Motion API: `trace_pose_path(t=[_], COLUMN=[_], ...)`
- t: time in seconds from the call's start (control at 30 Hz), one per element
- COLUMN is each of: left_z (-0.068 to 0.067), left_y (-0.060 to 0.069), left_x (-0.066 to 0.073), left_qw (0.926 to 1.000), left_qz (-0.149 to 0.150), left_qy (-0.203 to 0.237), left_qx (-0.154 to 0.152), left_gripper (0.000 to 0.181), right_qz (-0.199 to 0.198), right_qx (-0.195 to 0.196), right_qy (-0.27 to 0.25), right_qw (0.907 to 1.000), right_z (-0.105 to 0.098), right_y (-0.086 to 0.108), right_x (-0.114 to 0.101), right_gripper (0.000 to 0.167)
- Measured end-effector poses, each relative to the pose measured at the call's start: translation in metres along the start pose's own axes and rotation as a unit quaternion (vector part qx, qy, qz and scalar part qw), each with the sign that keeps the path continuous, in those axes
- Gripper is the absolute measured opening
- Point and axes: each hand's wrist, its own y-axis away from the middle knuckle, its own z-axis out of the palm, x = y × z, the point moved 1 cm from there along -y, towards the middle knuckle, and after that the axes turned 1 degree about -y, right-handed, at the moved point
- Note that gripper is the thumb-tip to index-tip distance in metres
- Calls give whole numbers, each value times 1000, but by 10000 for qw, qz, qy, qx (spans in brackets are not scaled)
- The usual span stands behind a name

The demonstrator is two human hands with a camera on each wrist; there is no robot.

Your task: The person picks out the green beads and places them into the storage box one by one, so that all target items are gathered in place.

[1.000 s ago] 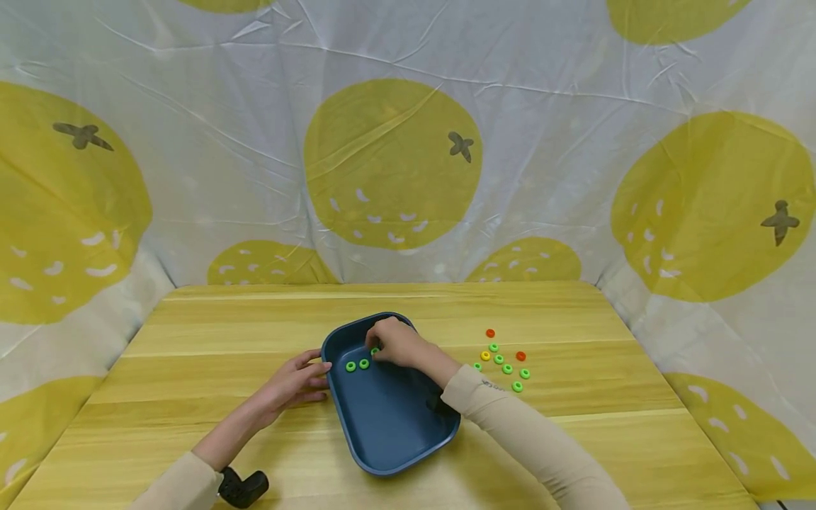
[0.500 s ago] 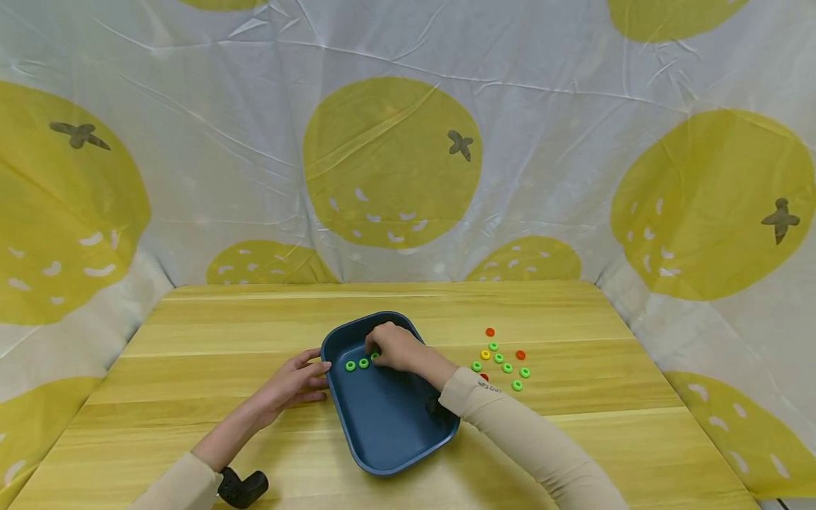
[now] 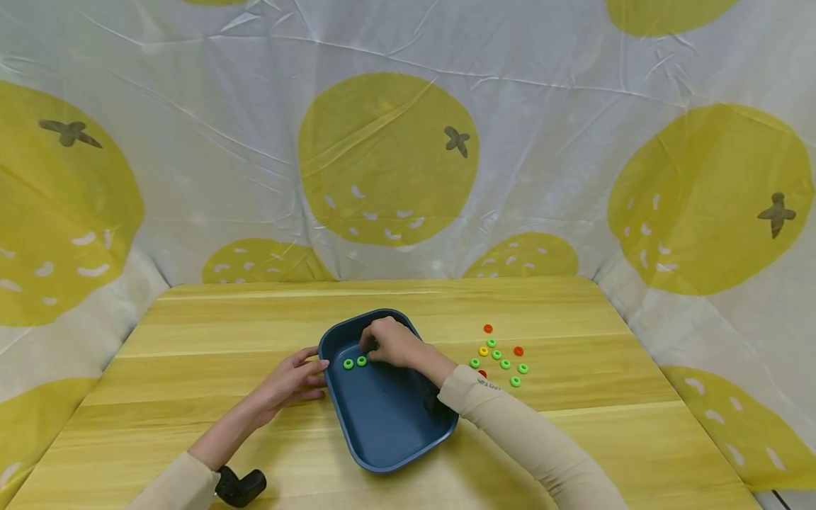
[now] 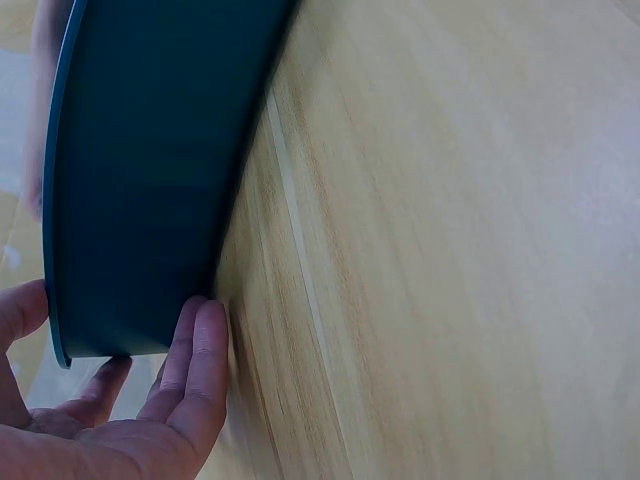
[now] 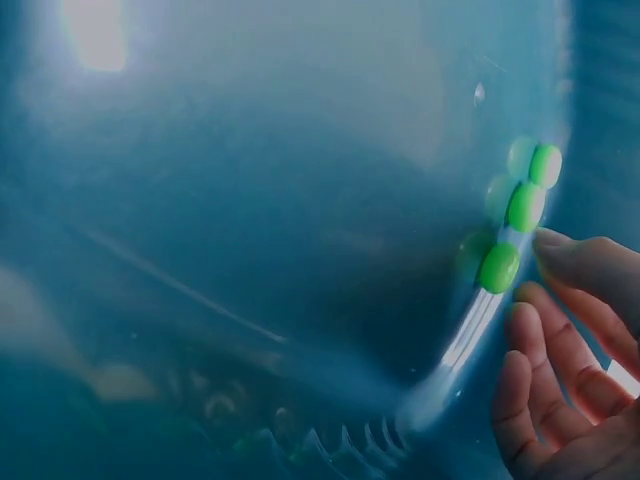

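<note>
Nearest me is the bare floor of the blue tray (image 3: 387,432), which sits on the wooden table (image 3: 612,443). Looks like stiff plastic, probably light enough to skid, so I'd brace it by the rim and outer wall. The left hand (image 3: 288,384) is pretty much there: thumb at the rim, fingers fairly straight along the outside. Further in, the right hand (image 3: 397,342) has thumb and index set narrow, nothing between them that I can see, just beside the closest green ring (image 5: 498,268) of three lined up by the tray's far end. Those rings look light, hard and smooth, so slippery rather than fragile imo; I'd pinch across the outer edge, fingertips only. Out right on the wood there's a scatter of loose green rings (image 3: 506,364), one yellow ring (image 3: 483,351) and some red rings (image 3: 488,329). Behind it all hangs a fruit-print cloth (image 3: 542,177).
</note>
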Motion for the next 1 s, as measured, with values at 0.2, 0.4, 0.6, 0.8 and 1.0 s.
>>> trace_pose_path(t=[0.2, 0.4, 0.6, 0.8, 1.0], left_z=[-2, 2, 3, 3, 3], left_y=[-1, -1, 0, 0, 0], left_x=[0, 2, 2, 1, 2], left_qw=[9999, 9999, 9997, 9997, 9998], left_qz=[39, -94, -120, -98, -60], left_qy=[10, -61, -97, -116, -93], left_qx=[-117, 128, 171, 179, 181], left_gripper=[77, 64, 61, 62, 62], right_qz=[-8, 108, 145, 66, 235], right_qx=[379, 678, 839, 1025, 1160], right_qy=[-762, -1937, -2263, -2435, -2872], right_qw=[9964, 9787, 9703, 9644, 9505], right_z=[-4, -10, -15, -20, -31], right_y=[-1, -2, -2, 0, 8], right_x=[1, -1, -2, -1, 1], right_gripper=[16, 19, 20, 21, 24])
